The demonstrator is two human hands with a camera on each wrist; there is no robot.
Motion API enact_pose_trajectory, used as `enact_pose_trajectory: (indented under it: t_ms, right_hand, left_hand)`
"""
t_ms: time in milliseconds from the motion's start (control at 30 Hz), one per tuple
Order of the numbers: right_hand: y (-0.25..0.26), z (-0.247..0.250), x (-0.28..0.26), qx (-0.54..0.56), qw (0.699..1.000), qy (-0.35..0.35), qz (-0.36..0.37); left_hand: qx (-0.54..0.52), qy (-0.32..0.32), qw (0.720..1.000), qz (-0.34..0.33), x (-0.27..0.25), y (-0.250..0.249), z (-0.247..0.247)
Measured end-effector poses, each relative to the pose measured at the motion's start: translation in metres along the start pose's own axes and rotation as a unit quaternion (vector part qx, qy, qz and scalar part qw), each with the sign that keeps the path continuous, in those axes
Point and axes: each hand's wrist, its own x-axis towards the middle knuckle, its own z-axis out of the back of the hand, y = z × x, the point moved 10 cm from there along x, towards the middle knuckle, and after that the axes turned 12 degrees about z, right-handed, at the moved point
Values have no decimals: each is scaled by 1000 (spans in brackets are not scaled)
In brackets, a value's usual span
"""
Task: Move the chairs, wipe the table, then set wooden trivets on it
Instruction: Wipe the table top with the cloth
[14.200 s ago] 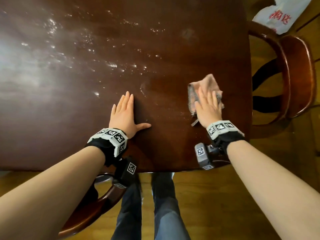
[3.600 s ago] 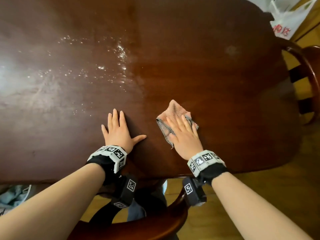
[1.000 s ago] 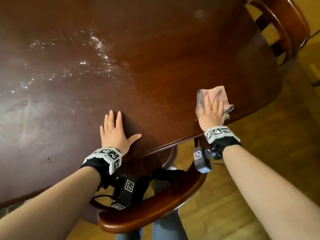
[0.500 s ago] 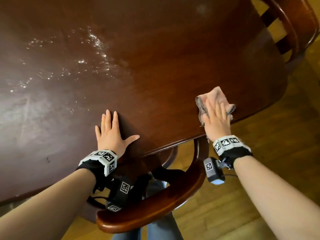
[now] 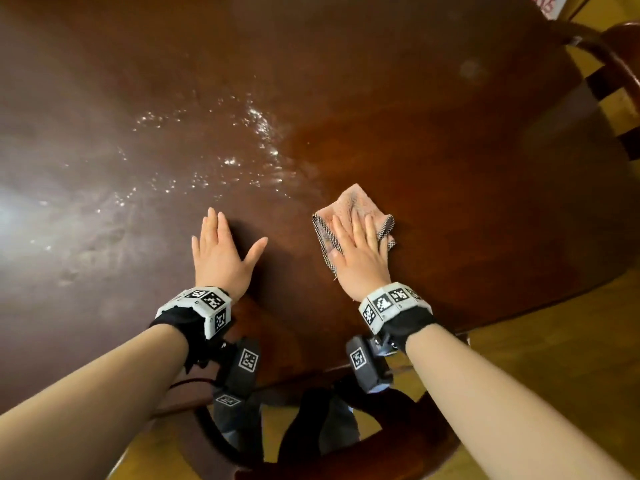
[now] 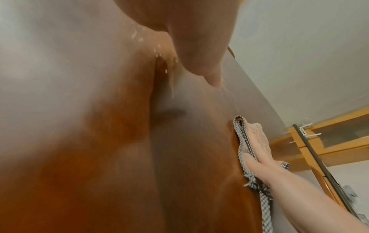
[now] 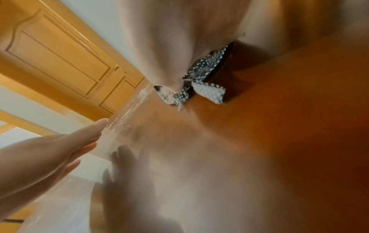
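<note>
— From my head view, where do things sit?
— The left hand (image 5: 221, 261) lies flat on the table (image 5: 450, 150) at six o'clock; the right hand (image 5: 360, 258) lies beside it at four o'clock, flat on the cloth (image 5: 353, 206).
— And around them?
— I see droplets (image 5: 256, 147) at eleven o'clock, one chair (image 5: 620, 74) at two o'clock beyond the table's edge, another chair (image 5: 346, 462) below my wrists at six.

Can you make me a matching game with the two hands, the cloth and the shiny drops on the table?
Things:
1. left hand
2. right hand
3. cloth
4. drops

Clues:
A. pink, with a checked edge
B. flat on the bare table
C. sparkling beyond the left hand
D. pressing flat on the cloth

Pairs: 1-B, 2-D, 3-A, 4-C
</note>
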Motion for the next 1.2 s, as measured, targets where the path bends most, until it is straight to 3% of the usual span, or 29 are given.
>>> enact_pose_trajectory:
  t_ms: [300,433,533,600,700,900,967,1067,1133,1200]
  right_hand:
    - [96,21,160,16,996,-59,-60]
    - [188,3,199,3,999,-37,4]
    - [247,-21,182,-15,997,-12,75]
    - [252,-34,163,-30,995,14,95]
    - [218,-35,141,-46,996,25,72]
    - [147,4,168,20,994,-46,-94]
    - [145,12,189,19,989,-62,-133]
    - [193,0,198,23,995,-39,-83]
    - [232,-21,181,2,1000,-10,-12]
    - [242,-35,155,-5,1000,0,15]
  left_hand:
    - [-15,-5,999,-42,126,48,80]
    - [5,-11,999,-41,166,90,108]
    - [20,-4,999,-41,187,101,117]
    - [39,7,998,-39,200,100,119]
    - [89,33,995,-23,213,100,113]
    - [151,51,986,-39,219,106,108]
    - [155,53,986,-40,220,107,107]
    - [157,63,985,-35,218,107,106]
    - [157,77,984,-36,216,107,106]
    - [165,94,981,-41,216,107,108]
